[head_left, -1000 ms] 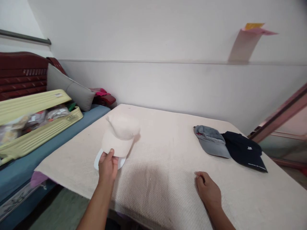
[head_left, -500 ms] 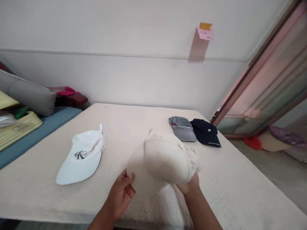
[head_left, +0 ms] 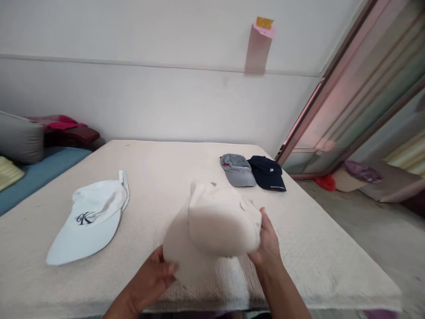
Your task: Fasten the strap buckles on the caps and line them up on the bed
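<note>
Both hands clamped on one cream cap

Pinched at the brim, the cream cap (head_left: 222, 221) sits between the left hand's (head_left: 154, 277) thumb and fingers, the latter partly hidden. The right hand (head_left: 265, 241) grips the back of the crown, thumb along the edge, other fingers mostly out of sight. Blurred, the cap is over the near part of the pale cloth (head_left: 152, 164). A white cap (head_left: 96, 206) lies to its left, well apart from the gray cap (head_left: 237, 170).

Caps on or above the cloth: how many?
4: cream cap in left hand and right hand, white cap at left, gray cap and navy cap at far right. More may hide behind the cream cap.
</note>
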`<state>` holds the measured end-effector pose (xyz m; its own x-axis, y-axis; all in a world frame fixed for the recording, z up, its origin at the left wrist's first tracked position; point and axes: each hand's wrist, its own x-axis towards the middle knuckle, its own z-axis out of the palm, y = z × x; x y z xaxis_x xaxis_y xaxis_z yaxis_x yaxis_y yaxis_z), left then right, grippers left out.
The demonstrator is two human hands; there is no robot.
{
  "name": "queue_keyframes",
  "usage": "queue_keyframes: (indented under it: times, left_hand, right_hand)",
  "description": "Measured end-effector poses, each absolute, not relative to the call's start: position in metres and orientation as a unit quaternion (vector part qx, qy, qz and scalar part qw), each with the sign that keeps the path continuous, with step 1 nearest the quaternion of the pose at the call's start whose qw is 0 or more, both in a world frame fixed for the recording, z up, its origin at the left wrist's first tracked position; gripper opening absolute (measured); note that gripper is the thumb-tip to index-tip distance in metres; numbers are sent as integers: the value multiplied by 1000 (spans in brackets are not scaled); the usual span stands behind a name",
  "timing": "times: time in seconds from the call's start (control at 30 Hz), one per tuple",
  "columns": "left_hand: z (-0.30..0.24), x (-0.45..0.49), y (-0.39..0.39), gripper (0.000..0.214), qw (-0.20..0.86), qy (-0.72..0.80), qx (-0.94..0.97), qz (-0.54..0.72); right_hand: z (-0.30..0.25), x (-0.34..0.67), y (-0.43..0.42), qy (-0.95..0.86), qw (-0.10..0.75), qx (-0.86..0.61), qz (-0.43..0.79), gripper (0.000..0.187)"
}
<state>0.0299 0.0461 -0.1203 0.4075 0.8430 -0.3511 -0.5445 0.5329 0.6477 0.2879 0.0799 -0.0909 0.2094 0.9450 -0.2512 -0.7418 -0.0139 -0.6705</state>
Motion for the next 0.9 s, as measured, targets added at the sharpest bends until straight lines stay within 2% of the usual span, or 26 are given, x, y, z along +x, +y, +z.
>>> queue_keyframes:
  times: [0.07,0.13,0.27,0.37,0.5,0.6,0.7,0.8,0.9]
  left_hand:
    - [-115,25,38,63,852,313,255,334]
    - [-111,23,33,63,867,289,277,298]
    - [-105,27,40,37,844,305,266,352]
    - [-103,29,53,22,815,345,225,408]
    - [-95,17,64,17,770,363,225,473]
    - [-87,7,63,16,778,365,261,440]
    - [-84,7,59,19,789,368,309,383]
    - [-85,15,56,23,807,344,337,342]
    - [-89,23,56,20,811,338,350,324]
  right_hand:
    - [-88,286,73,-158,673,-377,617,28]
    - [-87,280,67,-175,664,-376,622,21]
    - [-89,260,59,-212,622,-358,663,17]
    - [-90,255,59,-236,601,-338,685,18]
    - [-91,265,59,-295,532,-290,739,24]
    - [-90,272,58,-346,459,-252,778,32]
    - [-89,271,58,-390,423,-240,782,38]
    - [-90,264,60,-410,402,-249,780,29]
    - [-91,257,64,-393,441,-262,763,14]
